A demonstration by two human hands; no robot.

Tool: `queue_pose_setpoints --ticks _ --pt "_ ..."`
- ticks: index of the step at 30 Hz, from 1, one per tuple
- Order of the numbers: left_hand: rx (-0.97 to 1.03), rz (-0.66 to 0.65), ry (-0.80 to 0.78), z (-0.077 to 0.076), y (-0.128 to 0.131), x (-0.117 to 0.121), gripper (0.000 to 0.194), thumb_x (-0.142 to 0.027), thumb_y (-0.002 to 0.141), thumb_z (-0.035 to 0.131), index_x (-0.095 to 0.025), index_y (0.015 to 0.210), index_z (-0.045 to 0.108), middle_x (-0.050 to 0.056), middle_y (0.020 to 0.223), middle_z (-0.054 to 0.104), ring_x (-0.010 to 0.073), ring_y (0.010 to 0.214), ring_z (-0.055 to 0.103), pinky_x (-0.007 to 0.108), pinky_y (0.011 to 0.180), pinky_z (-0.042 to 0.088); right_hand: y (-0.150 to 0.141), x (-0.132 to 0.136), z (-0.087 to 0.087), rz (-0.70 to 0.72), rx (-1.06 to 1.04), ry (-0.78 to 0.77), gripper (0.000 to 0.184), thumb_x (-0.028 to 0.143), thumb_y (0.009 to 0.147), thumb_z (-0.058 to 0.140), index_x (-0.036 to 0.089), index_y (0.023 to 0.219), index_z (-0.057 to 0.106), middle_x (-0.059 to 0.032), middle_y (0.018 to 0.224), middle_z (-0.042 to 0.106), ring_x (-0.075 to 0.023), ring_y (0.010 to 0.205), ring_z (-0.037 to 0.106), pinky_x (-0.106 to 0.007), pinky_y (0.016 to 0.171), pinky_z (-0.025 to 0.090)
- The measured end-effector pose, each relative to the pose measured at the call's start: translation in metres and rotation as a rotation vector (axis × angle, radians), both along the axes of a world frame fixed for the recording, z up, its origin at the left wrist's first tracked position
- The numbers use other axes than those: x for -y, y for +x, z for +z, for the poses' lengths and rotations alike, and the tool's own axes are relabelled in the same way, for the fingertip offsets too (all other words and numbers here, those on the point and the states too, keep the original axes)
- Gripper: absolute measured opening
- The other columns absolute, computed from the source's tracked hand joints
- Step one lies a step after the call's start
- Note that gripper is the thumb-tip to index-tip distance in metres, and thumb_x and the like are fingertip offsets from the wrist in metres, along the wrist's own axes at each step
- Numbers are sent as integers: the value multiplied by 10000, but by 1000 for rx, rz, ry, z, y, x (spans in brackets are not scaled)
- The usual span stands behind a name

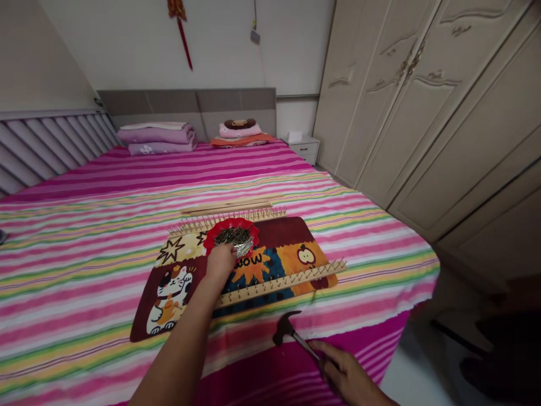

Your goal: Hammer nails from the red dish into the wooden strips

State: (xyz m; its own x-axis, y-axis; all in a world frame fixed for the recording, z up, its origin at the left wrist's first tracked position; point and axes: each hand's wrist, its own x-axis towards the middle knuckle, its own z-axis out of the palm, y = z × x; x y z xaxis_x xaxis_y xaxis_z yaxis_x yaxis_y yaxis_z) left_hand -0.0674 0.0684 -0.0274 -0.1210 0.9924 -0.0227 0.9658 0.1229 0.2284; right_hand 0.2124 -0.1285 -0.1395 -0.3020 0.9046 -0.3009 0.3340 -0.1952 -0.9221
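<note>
My left hand point(222, 262) reaches to the near edge of a red scalloped bowl point(209, 243) full of nails point(233, 235). Its fingers are curled at the nails, and what lies between them is hidden. In my right hand point(343, 367) is a claw hammer point(300, 338), gripped by its handle with the head pointing up and left above the bed's near edge. A wooden strip point(279, 283) with a row of nails standing in it lies across the front of a cartoon-printed mat point(141, 307); my left forearm passes by its left end.
Behind the bowl lies a second nail-studded strip point(186, 226), with plain wooden strips point(228, 206) beyond it. Everything rests on a striped bedspread point(76, 270). Folded bedding point(158, 135) is stacked at the headboard point(236, 101). A wardrobe point(406, 107) stands on the right.
</note>
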Motion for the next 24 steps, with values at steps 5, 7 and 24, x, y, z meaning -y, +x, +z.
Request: queue_pose_setpoints --ticks 5,7,24 --pt "-18 -28 -72 -8 3 -18 216 -167 718 515 -163 793 717 135 846 712 231 843 649 288 730 455 -2 -2 3 10 -5 79 409 287 805 428 149 1131 633 31 611 461 -120 523 396 -232 494 347" --pt "-12 -52 -68 -10 1 -19 210 -169 726 509 -156 780 711 144 836 709 234 843 648 295 738 454 -2 -3 3 23 -9 85 405 277 803 435 150 1132 635 32 605 462 -119 516 398 -232 501 361" --pt "1175 181 352 17 -33 48 261 -369 555 706 -155 684 633 -6 652 636 92 542 532 204 521 441 -2 1 -3 -26 16 53 425 284 772 446 145 1130 628 30 600 486 -113 501 393 -221 462 334"
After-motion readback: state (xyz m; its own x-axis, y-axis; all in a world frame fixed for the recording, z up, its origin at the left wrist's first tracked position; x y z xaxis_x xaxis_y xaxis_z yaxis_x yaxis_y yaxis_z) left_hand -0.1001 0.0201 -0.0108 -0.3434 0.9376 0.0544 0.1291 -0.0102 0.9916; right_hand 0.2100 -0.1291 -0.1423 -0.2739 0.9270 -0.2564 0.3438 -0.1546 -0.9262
